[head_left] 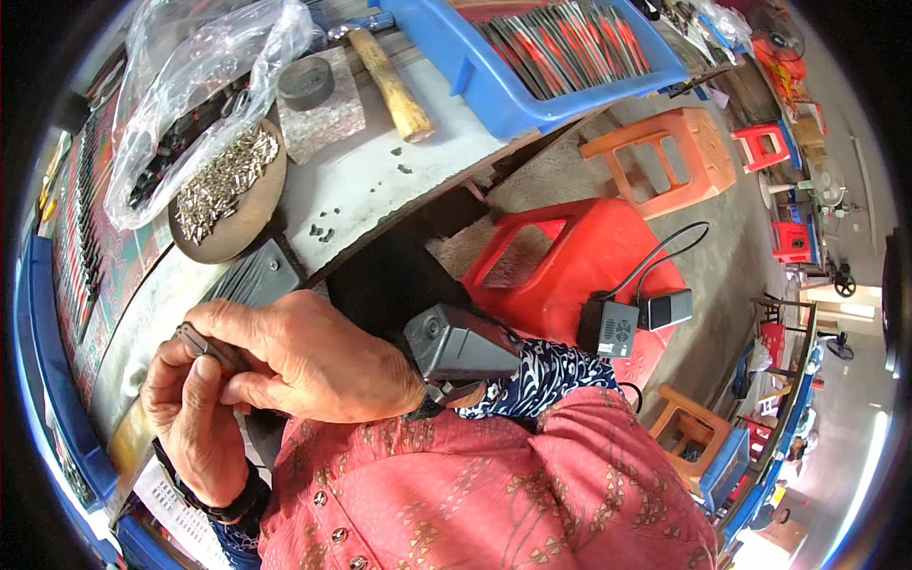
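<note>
Pinched between my two hands is a small flat dark metal piece (211, 348) with a rounded end and a hole near its tip. My left hand (201, 432) grips it from below, thumb pressed against its side. From the right, my right hand (318, 356) closes its fingers and thumb on the other end. A tiny shiny bit shows at the left thumb tip, too small to name. Just beyond my hands stands a round brown dish (214, 249) heaped with small metal pins (228, 185). A dark ridged block (261, 277) lies behind my right hand.
A stone block (328, 128) bearing a dark round disc (306, 84) sits beside a wooden-handled hammer (391, 85). Beyond are a clear plastic bag (204, 71) and a blue bin (518, 116) of dark and red strips. A red stool (560, 256) stands right of the table.
</note>
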A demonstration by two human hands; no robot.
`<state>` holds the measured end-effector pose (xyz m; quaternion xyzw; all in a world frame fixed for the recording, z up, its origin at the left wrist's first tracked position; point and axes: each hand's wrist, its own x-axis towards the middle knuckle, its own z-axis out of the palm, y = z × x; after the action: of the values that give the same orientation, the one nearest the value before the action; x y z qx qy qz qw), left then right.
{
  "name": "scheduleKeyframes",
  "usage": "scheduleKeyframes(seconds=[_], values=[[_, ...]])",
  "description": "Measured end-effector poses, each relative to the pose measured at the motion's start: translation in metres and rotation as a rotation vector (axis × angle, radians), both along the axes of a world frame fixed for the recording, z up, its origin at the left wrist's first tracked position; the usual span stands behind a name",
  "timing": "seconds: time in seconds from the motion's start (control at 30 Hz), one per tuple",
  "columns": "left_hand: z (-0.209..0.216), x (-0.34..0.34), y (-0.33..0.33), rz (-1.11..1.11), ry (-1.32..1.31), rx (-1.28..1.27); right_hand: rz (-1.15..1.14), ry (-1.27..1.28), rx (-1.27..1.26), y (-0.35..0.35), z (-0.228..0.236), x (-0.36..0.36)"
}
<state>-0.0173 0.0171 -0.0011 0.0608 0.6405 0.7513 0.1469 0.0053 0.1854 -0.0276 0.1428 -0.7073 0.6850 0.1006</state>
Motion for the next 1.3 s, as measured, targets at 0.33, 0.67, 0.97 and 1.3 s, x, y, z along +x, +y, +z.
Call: scheduleKeyframes(seconds=[0.33,0.67,0.97,1.3], values=[[0.006,0.005,-0.001,0.005,-0.088,0.071,0.131,-0.131,0.054,0.004,0.008,0.006],[0.008,-0.001,-0.014,0.000,-0.165,0.205,0.211,-0.161,0.133,-0.008,0.020,-0.008],[0.009,-0.009,-0.028,-0.011,-0.220,0.251,0.299,-0.293,0.125,-0.010,0.025,-0.015],[0.017,-0.018,-0.030,-0.022,-0.248,0.402,0.254,-0.286,-0.009,-0.019,0.025,-0.023]])
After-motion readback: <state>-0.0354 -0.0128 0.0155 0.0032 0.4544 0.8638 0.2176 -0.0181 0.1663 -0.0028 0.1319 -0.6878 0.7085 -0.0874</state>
